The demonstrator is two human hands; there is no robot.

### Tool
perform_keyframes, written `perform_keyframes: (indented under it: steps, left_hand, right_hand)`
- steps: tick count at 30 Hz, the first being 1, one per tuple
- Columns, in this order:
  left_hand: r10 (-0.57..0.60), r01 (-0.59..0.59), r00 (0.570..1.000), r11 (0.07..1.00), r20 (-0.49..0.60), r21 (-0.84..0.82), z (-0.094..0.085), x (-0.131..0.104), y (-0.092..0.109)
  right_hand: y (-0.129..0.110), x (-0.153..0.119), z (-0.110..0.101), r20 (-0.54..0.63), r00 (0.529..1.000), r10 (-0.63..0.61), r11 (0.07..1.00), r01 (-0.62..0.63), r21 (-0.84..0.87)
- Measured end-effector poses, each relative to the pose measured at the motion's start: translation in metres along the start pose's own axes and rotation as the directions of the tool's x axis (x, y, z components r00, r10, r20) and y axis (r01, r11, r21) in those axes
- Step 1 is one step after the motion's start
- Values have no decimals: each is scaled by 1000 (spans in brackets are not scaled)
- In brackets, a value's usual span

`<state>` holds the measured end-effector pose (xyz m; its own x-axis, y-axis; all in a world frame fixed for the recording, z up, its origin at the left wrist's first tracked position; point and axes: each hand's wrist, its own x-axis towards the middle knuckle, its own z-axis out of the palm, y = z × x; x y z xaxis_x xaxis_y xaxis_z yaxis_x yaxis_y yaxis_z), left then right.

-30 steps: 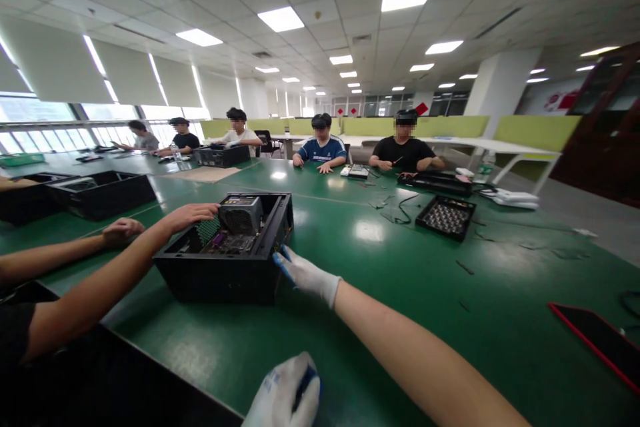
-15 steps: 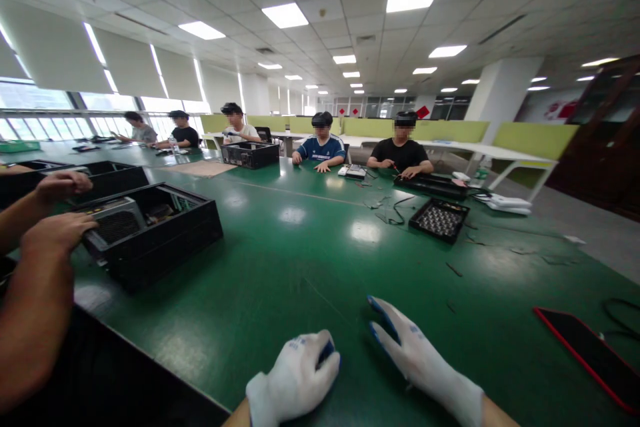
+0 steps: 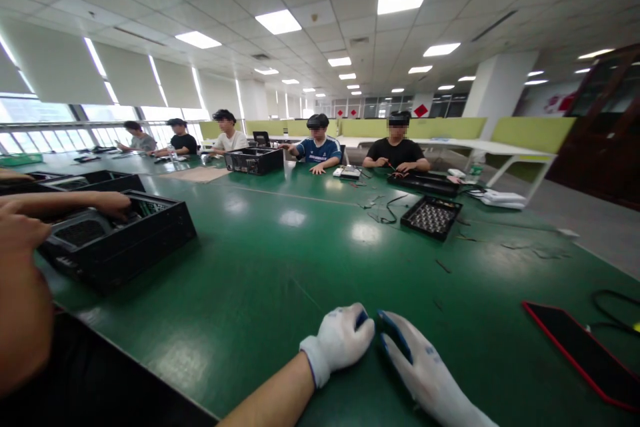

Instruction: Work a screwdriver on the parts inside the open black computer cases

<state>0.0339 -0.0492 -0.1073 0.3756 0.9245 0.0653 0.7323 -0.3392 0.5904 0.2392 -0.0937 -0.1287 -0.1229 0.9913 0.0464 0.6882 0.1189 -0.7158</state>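
Note:
My left hand (image 3: pixel 346 340), in a white glove with blue on the palm side, is over the green table (image 3: pixel 250 267) near its front edge. Its fingers are curled and pressed together; whether anything lies inside is hidden. Just to the right, my right hand (image 3: pixel 417 357) wears a matching glove. The thumb and fingers stand apart with nothing between them. A narrow gap separates the two hands. To their right lies a flat black panel with a red edge (image 3: pixel 580 347).
A neighbour's arms reach into an open black computer case (image 3: pixel 135 247) at left. A black tray of small round parts (image 3: pixel 431 217), thin cables and scraps lie beyond my hands. Across the table, people sit near another black case (image 3: pixel 255 160) and a white device (image 3: pixel 349 173).
My left hand has moved right and forward, close to my right hand. The neighbour's hand has reached into the computer case. The view has shifted slightly.

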Motion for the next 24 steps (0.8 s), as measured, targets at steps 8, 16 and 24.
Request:
perform_keyframes:
  steps: [8, 16, 24]
  left_hand:
    - [77, -80, 989, 997, -123, -20, 10, -5, -4]
    - [127, -131, 982, 991, -137, -22, 10, -4, -9]
    - [149, -152, 979, 988, -140, -6, 10, -6, -10]
  right_hand:
    - [4, -5, 0, 26, 1000, -2, 1000, 2, -19]
    - [7, -5, 4, -26, 998, -58, 997, 56, -59]
    - [8, -6, 6, -19, 996, -83, 993, 81, -80]
